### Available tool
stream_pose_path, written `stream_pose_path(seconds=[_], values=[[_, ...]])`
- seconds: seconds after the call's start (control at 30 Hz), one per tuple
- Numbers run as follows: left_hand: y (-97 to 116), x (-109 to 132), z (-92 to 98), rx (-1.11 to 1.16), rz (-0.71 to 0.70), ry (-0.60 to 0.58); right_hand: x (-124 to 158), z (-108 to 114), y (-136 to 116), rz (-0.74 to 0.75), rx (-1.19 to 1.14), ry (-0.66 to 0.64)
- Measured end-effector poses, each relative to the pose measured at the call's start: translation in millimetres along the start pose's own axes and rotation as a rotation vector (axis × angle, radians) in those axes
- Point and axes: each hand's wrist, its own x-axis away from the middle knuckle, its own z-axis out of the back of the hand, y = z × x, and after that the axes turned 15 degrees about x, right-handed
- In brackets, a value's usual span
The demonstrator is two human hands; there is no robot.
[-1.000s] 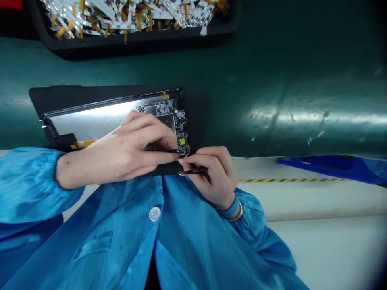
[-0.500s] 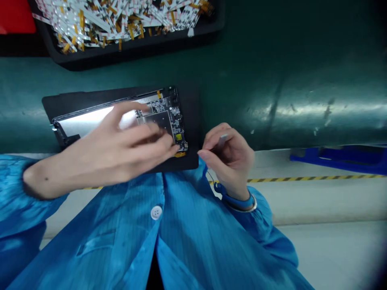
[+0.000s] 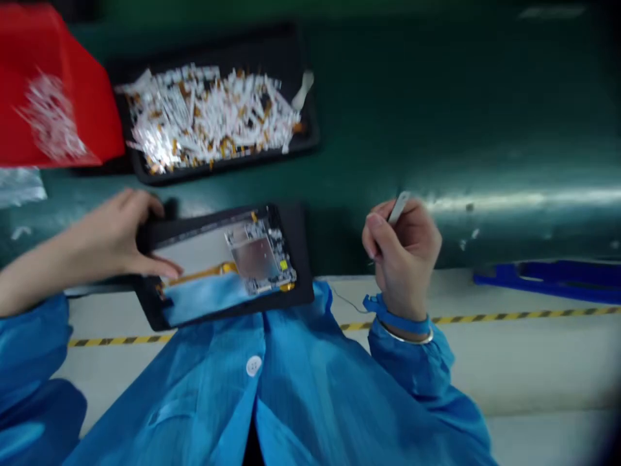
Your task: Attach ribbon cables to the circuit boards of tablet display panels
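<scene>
An opened tablet [image 3: 208, 259] with a bare circuit board [image 3: 259, 255] and an orange flex cable lies in a black holder [image 3: 295, 285] at the near edge of the green bench. My left hand [image 3: 114, 236] grips the left end of the holder, fingers curled over its edge and thumb on the panel. To the right of the holder my right hand [image 3: 402, 249] is raised, closed around metal tweezers [image 3: 398, 206] whose end sticks up above the fingers. A blue wrist strap circles that wrist. The view is blurred by motion.
A black tray [image 3: 301, 139] heaped with white and orange flex strips sits behind the tablet. A red bin [image 3: 53, 116] stands at the far left. A blue tool [image 3: 548, 281] lies at the right on the bench edge. A yellow-black floor stripe runs below.
My left hand left the circuit board and moved to the holder's left end. My right hand pulled away to the right and lifted with the tweezers. The view swung upward, showing the tray and red bin.
</scene>
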Motion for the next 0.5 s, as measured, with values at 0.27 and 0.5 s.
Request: stream_pose_path(seconds=[0.27, 0.5], values=[[49, 25, 23.1, 0.703, 0.084, -0.414, -28, 2, 12, -0.131, -0.085, 0.069], [88, -42, 81.1, 1.296, 0.122, 0.102, -22, 2, 21, -0.14, -0.108, 0.058]])
